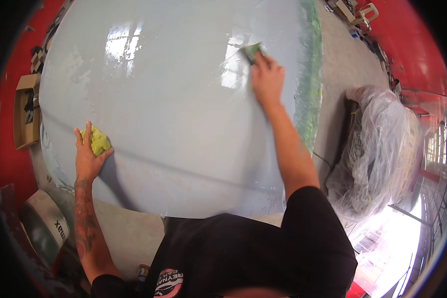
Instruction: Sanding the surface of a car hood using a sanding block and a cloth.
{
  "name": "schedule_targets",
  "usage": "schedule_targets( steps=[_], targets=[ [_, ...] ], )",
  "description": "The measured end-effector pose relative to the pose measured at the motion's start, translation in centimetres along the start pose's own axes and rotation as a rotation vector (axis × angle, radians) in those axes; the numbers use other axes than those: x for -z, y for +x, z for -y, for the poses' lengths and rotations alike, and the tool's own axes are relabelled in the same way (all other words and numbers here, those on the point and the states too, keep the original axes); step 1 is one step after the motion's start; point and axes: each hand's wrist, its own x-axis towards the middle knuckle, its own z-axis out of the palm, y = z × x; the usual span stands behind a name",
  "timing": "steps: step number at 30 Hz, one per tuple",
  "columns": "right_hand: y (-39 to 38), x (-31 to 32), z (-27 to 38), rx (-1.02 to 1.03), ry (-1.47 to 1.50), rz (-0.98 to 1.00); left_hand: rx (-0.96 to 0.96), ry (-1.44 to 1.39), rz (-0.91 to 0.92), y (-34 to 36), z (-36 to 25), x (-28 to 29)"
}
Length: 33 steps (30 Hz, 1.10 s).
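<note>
A large pale blue-grey car panel [169,109], wet and glossy in places, spreads out in front of me. My right hand [268,82] reaches to its far right part, gripping a small dark green abrasive pad [252,51] held to the surface beside a bright reflection. The exact kind of pad is hard to tell. Near the panel's left side, my left hand [90,154] rests with a crumpled yellow-green cloth [99,141] between thumb and fingers, touching the panel. A few of its fingers stretch past the cloth.
Green masking [310,74] runs along the panel's right edge. A bulky object under clear plastic wrap [375,154] stands on the floor to the right. On the left sit an open cardboard box [27,131] and a rounded green-and-white container [44,223]. A white plastic stool [367,14] is far right.
</note>
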Motion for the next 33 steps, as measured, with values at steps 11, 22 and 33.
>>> schedule_targets(
  steps=[11,22,33],
  targets=[
    [-1.8,0.3,13.2,0.099,0.170,0.247,0.021,0.035,0.005,-0.7,0.4,0.3],
    [13.9,-7.0,1.2,-0.406,-0.117,0.044,0.037,0.024,0.009,-0.2,-1.0,0.8],
    [15.2,-8.1,1.2,-0.053,-0.075,0.034,0.063,0.003,-0.008,-0.7,-0.4,0.9]
  ],
)
